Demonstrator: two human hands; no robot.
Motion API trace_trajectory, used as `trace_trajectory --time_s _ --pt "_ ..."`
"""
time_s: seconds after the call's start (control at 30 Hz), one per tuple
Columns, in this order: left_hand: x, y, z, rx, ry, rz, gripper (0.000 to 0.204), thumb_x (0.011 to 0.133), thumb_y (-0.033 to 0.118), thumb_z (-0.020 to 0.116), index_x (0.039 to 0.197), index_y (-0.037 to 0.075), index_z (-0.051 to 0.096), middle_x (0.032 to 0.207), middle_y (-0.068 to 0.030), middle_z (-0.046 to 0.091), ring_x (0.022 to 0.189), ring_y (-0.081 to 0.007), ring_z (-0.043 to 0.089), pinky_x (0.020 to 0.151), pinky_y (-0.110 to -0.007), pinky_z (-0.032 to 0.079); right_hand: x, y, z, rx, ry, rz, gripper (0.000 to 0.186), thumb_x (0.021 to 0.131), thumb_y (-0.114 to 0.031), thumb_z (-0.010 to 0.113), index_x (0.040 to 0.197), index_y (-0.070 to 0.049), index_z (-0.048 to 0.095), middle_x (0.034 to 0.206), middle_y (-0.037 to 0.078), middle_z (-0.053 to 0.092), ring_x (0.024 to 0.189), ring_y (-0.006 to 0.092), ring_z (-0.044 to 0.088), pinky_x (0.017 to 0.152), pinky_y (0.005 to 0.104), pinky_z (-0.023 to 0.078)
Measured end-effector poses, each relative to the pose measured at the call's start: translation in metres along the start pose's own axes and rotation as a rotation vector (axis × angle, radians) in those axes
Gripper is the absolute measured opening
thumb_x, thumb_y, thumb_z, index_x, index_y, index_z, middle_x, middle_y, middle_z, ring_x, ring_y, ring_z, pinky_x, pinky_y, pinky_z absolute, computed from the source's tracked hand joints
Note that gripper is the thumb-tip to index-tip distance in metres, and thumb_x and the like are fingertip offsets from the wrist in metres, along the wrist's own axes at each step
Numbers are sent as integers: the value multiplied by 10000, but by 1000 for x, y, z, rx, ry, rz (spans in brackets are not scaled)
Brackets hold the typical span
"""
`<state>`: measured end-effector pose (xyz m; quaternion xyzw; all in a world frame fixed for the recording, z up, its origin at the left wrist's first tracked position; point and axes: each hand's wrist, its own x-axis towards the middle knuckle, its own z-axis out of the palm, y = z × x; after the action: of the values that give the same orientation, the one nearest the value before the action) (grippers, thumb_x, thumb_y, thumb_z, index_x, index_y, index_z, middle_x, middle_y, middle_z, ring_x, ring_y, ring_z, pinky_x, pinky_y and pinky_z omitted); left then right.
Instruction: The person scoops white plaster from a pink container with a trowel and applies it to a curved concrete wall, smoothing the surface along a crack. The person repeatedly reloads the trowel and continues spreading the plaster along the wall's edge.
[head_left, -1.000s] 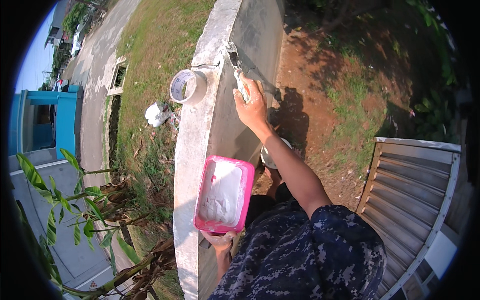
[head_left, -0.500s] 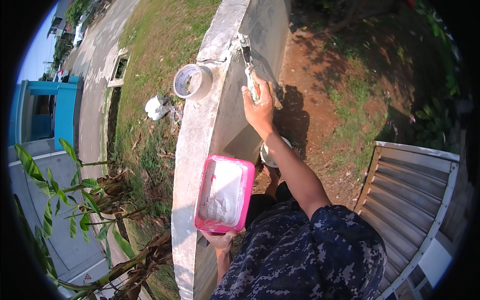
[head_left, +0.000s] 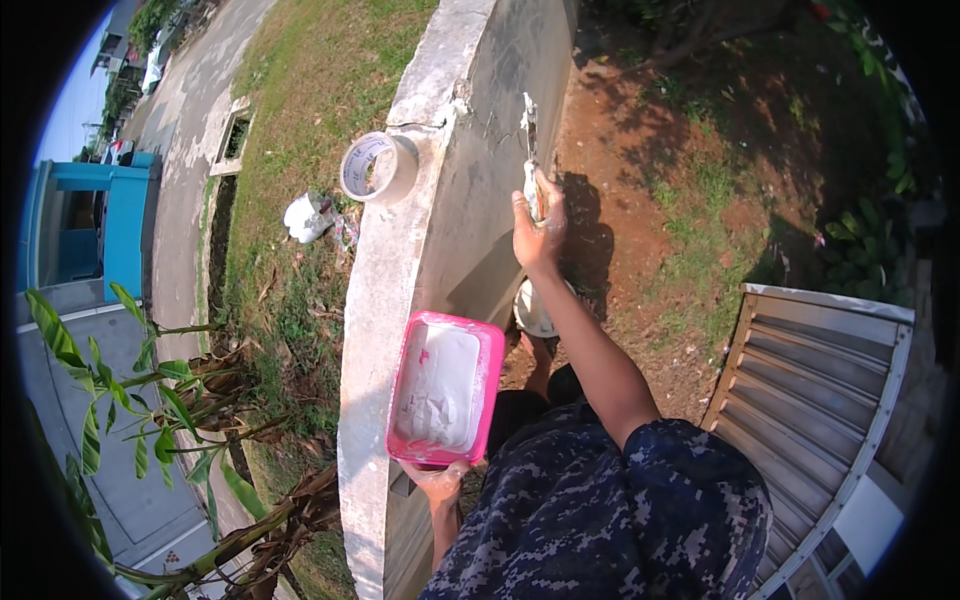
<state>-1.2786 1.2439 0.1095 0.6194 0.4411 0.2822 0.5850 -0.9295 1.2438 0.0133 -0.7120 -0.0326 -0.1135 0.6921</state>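
In my left hand (head_left: 438, 482) is a pink plastic tub (head_left: 492, 400), gripped at its near end beside the wall. White putty (head_left: 445, 385) coats its inside. My right hand (head_left: 540, 238) is closed round the handle of a putty knife (head_left: 530, 130), whose handle and blade are smeared with white. The blade points away from me and stands apart from the wall (head_left: 500, 130). A rough white patch (head_left: 461, 100) shows at the wall's top edge, near a crack across the top.
A wide roll of tape (head_left: 380, 168) sits on the wall's top. Below my right forearm a white bucket (head_left: 533, 308) stands on the ground. A slatted metal gate (head_left: 810, 380) is at the right. Left of the wall are grass, white litter (head_left: 308, 217) and banana-like leaves (head_left: 170, 400).
My right hand has drawn the putty knife off the wall edge, to the right and nearer to me. The white patch there is now uncovered. My left hand still holds the tub.
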Motion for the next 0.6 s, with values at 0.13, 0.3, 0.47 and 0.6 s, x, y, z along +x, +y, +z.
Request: trace_trajectory --time_s 0.13,0.3,0.47,0.6 --pt "0 -6 1 -56 16 21 1297 511 511 935 1481 31 220 1285 -94 453 1197 -251 459 1000 -407 398 -10 9 -17 -87 -42 -50 396 879 -81 664 1234 24 523 1196 176 580 1097 294 577 925 368 459" --pt "-1 -14 -8 -6 -14 5 1233 544 393 940 1464 36 201 1234 -98 429 1141 -251 478 956 -422 442 2 29 -28 36 -85 179 390 882 -92 666 1230 18 529 1144 150 606 1027 231 582 901 334 455" --pt "1 -9 -7 33 -7 -17 1253 517 487 936 1454 32 238 1161 -64 463 1095 -219 492 929 -384 438 0 36 -49 158 -13 348 346 909 -79 643 1229 -5 536 1037 84 602 898 175 552 819 307 466" --pt "2 -7 1 14 -14 9 1274 495 565 923 1439 20 263 1131 -44 479 1049 -185 501 897 -348 436 3 20 -71 710 -186 672 351 952 -176 587 1278 -78 502 895 36 587 531 104 535 362 245 364"
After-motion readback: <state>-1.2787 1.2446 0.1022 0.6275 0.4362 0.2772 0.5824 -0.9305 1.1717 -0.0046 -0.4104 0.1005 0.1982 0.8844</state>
